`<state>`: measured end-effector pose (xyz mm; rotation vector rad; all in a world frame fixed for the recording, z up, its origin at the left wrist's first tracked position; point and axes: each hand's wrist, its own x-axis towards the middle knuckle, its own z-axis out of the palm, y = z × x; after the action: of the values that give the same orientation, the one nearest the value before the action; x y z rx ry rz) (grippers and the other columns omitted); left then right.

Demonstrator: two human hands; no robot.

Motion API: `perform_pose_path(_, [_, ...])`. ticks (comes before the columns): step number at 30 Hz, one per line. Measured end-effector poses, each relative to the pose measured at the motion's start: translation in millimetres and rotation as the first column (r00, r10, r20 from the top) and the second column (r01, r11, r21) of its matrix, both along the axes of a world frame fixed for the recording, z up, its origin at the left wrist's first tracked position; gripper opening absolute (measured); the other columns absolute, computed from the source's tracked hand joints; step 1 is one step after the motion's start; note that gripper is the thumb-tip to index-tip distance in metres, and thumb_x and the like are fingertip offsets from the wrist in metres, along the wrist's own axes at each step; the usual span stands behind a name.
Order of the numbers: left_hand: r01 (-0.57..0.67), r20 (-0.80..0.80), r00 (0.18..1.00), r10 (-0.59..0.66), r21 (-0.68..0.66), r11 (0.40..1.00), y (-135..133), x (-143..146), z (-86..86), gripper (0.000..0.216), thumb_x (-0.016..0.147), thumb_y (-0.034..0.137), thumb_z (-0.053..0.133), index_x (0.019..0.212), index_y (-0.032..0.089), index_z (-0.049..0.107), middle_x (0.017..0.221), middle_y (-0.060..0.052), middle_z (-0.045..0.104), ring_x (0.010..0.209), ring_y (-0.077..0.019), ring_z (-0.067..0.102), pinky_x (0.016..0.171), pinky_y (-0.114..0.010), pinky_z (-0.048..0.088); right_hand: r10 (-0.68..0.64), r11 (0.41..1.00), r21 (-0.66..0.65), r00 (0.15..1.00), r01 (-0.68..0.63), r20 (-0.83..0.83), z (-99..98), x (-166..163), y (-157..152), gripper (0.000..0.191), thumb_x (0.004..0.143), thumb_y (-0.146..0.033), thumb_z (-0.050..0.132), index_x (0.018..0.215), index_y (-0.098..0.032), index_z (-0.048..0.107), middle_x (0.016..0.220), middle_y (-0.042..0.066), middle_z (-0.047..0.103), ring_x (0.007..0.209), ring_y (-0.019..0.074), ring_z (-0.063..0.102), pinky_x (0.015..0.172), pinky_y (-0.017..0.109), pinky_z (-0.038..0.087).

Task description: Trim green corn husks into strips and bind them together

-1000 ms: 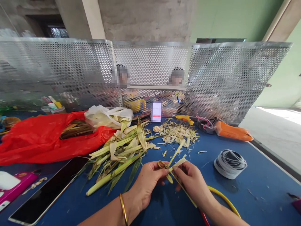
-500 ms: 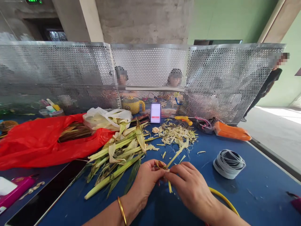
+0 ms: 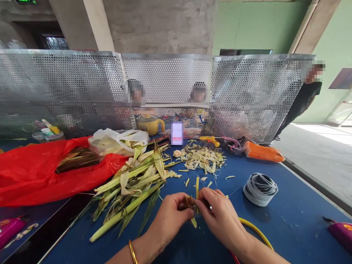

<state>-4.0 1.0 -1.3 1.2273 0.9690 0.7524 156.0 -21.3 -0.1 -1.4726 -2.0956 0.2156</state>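
My left hand [image 3: 173,216], a gold bangle on its wrist, pinches a small folded piece of corn husk just above the table. Close against it, my right hand [image 3: 220,214] has thumb and fingers closed on the same husk strip [image 3: 197,187]. One yellowish end of the strip points up between the hands; a short end hangs below. My fingers hide most of the held part. Left of my hands lies a heap of long corn husks [image 3: 126,214]. Beyond them is a pile of husk scraps [image 3: 203,156].
On the blue table [image 3: 291,227], a spool of pale cord [image 3: 260,190] stands right. A phone [image 3: 176,132] leans at the back, near a yellow glue gun [image 3: 210,140] and an orange packet [image 3: 264,151]. A red plastic bag [image 3: 33,168] lies left. People sit behind the perforated metal screen [image 3: 170,73].
The strip's upper end, slanting right before, now stands nearly upright and looks shorter. Both hands keep their pinch, with the fingers slightly shifted. The camera view has turned a little to the right.
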Motion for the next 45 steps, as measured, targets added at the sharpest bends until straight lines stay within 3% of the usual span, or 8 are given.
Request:
perform_pose_path(9, [-0.132,0.056,0.988,0.143,-0.167,0.977,-6.1,8.4,-6.7,0.030,0.054,0.033,0.077,0.067,0.014,0.058,0.051,0.006,0.048,0.048,-0.0063,0.038,0.047,-0.020,0.028,-0.061,0.996,-0.063,0.996,0.057,-0.066,-7.1,-2.4,1.3,0.019,0.092,-0.028,0.052,0.074,-0.022,0.052,0.066,-0.003,0.062,0.061,0.0142,0.055,0.062,0.025,0.035])
perform_pose_path(14, [-0.235,0.136,0.952,0.273,-0.246,0.941,-1.6,6.5,-3.1,0.032,0.052,0.033,0.081,0.067,0.015,0.059,0.055,0.003,0.055,0.049,-0.0066,0.042,0.048,-0.019,0.032,0.036,0.980,0.198,0.997,-0.022,-0.066,0.5,-0.4,0.4,0.006,0.091,-0.025,0.054,0.091,-0.022,0.060,0.092,0.004,0.065,0.082,0.0179,0.059,0.075,0.031,0.040])
perform_pose_path(20, [-0.248,0.212,0.909,0.358,-0.416,0.875,-0.7,3.1,3.6,0.029,0.051,0.026,0.081,0.071,0.014,0.064,0.065,0.000,0.063,0.057,-0.0090,0.054,0.055,-0.020,0.042,0.086,0.868,0.461,0.970,-0.186,0.229,0.9,2.7,-2.3,0.019,0.097,-0.020,0.044,0.093,-0.022,0.063,0.090,0.003,0.066,0.094,0.0190,0.056,0.093,0.037,0.031])
perform_pose_path(29, [-0.267,0.253,0.891,0.377,-0.379,0.886,0.7,4.3,0.2,0.028,0.052,0.026,0.081,0.072,0.013,0.066,0.068,-0.001,0.065,0.058,-0.0106,0.058,0.059,-0.022,0.045,0.035,0.951,0.290,0.972,-0.103,0.232,4.5,-0.5,-2.4,0.027,0.097,-0.024,0.041,0.079,-0.019,0.060,0.075,0.003,0.060,0.073,0.0177,0.052,0.076,0.035,0.032])
perform_pose_path(35, [-0.303,0.236,0.895,0.380,-0.305,0.903,3.2,5.7,-5.3,0.032,0.054,0.025,0.078,0.080,0.012,0.065,0.067,-0.003,0.068,0.056,-0.0104,0.057,0.054,-0.021,0.042,0.045,0.985,-0.152,0.965,-0.087,-0.258,-4.5,-12.4,-6.7,0.031,0.093,-0.034,0.045,0.069,-0.019,0.057,0.069,0.001,0.058,0.067,0.0157,0.052,0.065,0.028,0.038])
perform_pose_path(39, [-0.345,0.175,0.901,0.396,-0.261,0.901,2.4,4.0,-0.6,0.035,0.057,0.028,0.077,0.083,0.015,0.060,0.060,0.000,0.066,0.054,-0.0114,0.059,0.050,-0.019,0.038,-0.361,0.855,-0.509,0.591,-0.098,-0.721,-11.6,-11.5,2.9,0.037,0.081,-0.054,0.057,0.078,-0.018,0.063,0.063,-0.002,0.055,0.056,0.0133,0.050,0.052,0.024,0.039])
perform_pose_path(42, [-0.319,0.136,0.924,0.356,-0.239,0.917,0.2,3.5,1.4,0.033,0.057,0.030,0.077,0.078,0.016,0.056,0.054,0.001,0.063,0.052,-0.0117,0.058,0.049,-0.019,0.036,-0.401,0.895,-0.445,0.399,-0.021,-0.825,-5.4,-8.1,5.4,0.038,0.074,-0.054,0.065,0.083,-0.018,0.066,0.067,0.000,0.058,0.060,0.0141,0.052,0.057,0.026,0.043])
perform_pose_path(45, [-0.285,0.112,0.942,0.318,-0.238,0.928,-0.6,3.9,0.3,0.031,0.056,0.031,0.076,0.075,0.016,0.056,0.053,0.001,0.062,0.050,-0.0115,0.057,0.049,-0.020,0.036,-0.205,0.971,-0.239,0.502,-0.004,-0.840,5.9,-5.6,2.3,0.031,0.076,-0.049,0.066,0.076,-0.018,0.067,0.071,0.002,0.061,0.066,0.0155,0.055,0.066,0.027,0.045])
